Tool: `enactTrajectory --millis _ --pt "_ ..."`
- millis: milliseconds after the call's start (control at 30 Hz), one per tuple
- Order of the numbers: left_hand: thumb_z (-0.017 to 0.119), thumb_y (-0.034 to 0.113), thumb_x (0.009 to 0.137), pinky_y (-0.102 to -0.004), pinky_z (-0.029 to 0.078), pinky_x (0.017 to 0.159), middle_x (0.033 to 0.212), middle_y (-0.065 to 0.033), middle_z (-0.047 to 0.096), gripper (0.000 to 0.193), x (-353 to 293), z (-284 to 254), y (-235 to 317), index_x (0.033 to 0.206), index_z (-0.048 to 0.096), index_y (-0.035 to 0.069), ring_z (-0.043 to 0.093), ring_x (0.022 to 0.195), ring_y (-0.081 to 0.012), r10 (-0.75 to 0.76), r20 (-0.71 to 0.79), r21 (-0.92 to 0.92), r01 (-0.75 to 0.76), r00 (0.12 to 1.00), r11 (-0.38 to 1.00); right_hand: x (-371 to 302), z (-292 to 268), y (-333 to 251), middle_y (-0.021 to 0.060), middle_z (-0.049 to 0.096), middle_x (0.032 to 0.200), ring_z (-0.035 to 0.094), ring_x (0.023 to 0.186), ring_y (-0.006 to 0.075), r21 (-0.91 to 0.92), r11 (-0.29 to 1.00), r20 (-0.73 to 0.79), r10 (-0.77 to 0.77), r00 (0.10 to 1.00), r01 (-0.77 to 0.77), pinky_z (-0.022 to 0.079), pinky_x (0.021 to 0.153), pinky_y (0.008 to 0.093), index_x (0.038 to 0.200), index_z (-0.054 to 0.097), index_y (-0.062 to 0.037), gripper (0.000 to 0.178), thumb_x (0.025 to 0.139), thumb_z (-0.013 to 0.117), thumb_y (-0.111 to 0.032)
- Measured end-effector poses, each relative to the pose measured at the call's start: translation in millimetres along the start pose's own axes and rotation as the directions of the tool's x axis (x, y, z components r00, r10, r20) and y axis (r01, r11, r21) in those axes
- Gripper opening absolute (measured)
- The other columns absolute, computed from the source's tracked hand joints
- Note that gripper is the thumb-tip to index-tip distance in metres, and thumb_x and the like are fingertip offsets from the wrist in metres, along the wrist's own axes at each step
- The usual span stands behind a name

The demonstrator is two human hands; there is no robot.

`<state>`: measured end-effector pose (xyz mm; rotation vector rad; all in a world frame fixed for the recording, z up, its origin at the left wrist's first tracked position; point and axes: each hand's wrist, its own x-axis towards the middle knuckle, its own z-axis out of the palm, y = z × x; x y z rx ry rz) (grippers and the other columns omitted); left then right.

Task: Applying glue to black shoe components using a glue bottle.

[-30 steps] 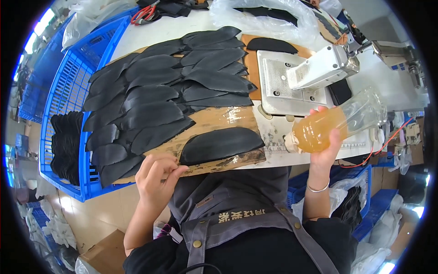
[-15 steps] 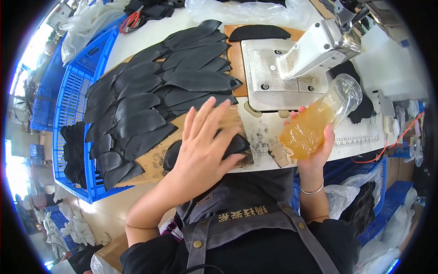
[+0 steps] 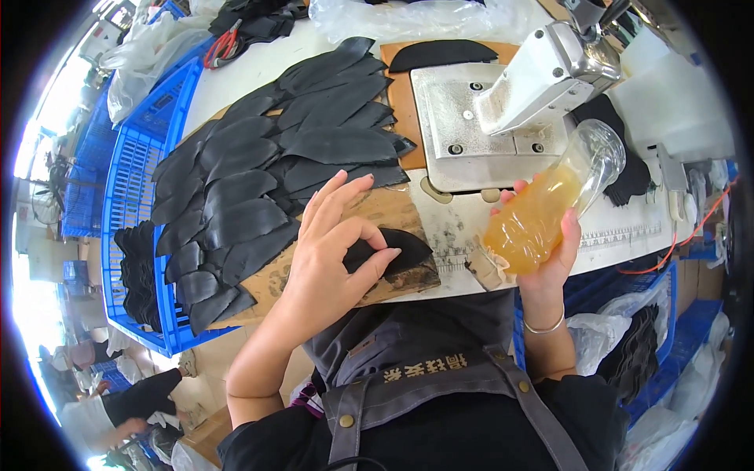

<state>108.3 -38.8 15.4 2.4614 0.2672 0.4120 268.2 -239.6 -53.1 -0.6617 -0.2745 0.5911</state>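
Note:
My left hand [image 3: 322, 247] is over the front end of a stained brown board [image 3: 393, 208]. Thumb and forefinger are pinched together on a black half-moon fabric piece [image 3: 410, 248], and the other fingers stretch away from me. My right hand [image 3: 554, 255] is wrapped around a clear plastic bottle of amber glue [image 3: 528, 224], tilted with its base up and to the right. Its lower end is wrapped in a cream-coloured, crusted covering [image 3: 491, 267], close above the white table. Overlapping black leaf-shaped pieces [image 3: 243, 180] cover most of the board's left and far parts.
A white sewing machine [image 3: 522, 86] stands beyond my right hand, with a black curved piece [image 3: 444, 55] behind its plate. A blue crate [image 3: 141, 173] adjoins the table's left side. Red-handled scissors [image 3: 223, 45] lie at the back left. A person [image 3: 133, 412] is at lower left.
My left hand has gone from spread fingers over the black piece to a thumb-and-forefinger pinch, moving slightly left. The right hand keeps its hold on the bottle. A person has appeared at lower left.

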Motion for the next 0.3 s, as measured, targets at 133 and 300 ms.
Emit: enactTrajectory --millis 133,300 --pt "0.071 0.004 0.070 -0.0415 0.028 0.104 0.127 -0.0143 0.052 0.014 -3.5 -29.9 -6.2 0.074 0.058 0.005 0.040 0.127 -0.0327 -0.131 -0.126 -0.213 0.102 0.983 0.972 -1.1 -1.1 -1.0 0.0148 0.052 0.119 0.053 0.108 0.0287 -0.004 1.000 -0.016 -0.012 1.000 0.012 0.044 0.091 0.0468 0.130 0.040 -0.0046 0.057 0.090 0.042 -0.045" --pt "0.064 0.011 0.077 -0.0370 0.023 0.105 0.130 -0.0176 0.050 0.012 -27.1 -100.6 -15.8 0.073 0.052 0.008 0.042 0.125 -0.0231 -0.274 -0.482 -0.427 0.050 0.832 0.903 -0.6 -4.9 1.0 0.0154 0.050 0.122 0.052 0.110 0.0299 0.023 1.000 -0.017 0.003 1.000 -0.002 0.045 0.091 0.0461 0.130 0.039 -0.0067 0.059 0.088 0.047 -0.047"
